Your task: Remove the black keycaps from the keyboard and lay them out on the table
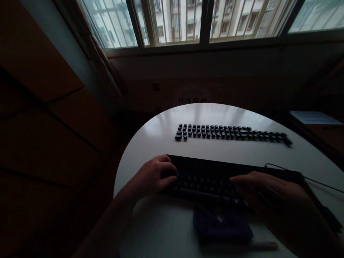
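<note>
A black keyboard lies across the white round table, with keys in its nearer rows and a bare dark strip at the back. My left hand is at its left end, thumb and index fingertip drawn together over a key; whatever sits between them is too dark to make out. Over the right part of the keyboard is my right hand, fingers stretched out and one fingertip touching the keys. Its thumb and palm side are lost in shadow. Beyond the keyboard, loose black keycaps stand in rows.
In front of the keyboard lies a purple case-like object, blurred, with a pale stick-like thing beside it. A thin cable runs off right. The table's curved edge is at left. Papers rest on a surface at far right.
</note>
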The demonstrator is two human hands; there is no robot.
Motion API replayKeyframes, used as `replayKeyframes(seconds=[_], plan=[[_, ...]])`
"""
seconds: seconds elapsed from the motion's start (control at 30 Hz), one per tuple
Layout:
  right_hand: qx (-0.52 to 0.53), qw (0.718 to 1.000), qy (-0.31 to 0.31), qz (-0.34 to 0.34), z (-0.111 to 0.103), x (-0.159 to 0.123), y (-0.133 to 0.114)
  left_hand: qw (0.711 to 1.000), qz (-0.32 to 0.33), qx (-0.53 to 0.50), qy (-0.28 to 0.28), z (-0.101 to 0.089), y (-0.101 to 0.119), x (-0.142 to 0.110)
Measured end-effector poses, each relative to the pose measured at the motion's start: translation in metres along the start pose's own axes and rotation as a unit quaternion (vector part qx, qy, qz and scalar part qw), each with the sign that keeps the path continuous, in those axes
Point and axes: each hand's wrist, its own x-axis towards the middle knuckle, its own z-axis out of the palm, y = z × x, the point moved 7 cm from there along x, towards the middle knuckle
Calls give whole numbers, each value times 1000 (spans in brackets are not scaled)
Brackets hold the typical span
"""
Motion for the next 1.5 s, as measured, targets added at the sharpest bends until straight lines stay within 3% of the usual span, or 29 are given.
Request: replayKeyframes(seconds=[0.47, 0.77, 1.0, 1.3, 1.5], plan=[[7, 1000, 14, 2, -1, 0, -1, 999, 22, 47, -1, 0, 11, -2], [14, 1000, -14, 1, 6, -3, 1, 999, -16, 30, -12, 3, 4, 2], [3, 994, -105, -17, 44, -8, 9, 1000, -15, 3, -9, 3, 2, 2], [-135, 955, -252, -80, 87, 8, -19, 1000, 6, 14, 22, 1, 2, -3], [-176, 947, -242, -115, 113, 35, -12, 999, 27, -10, 37, 0, 2, 0]])
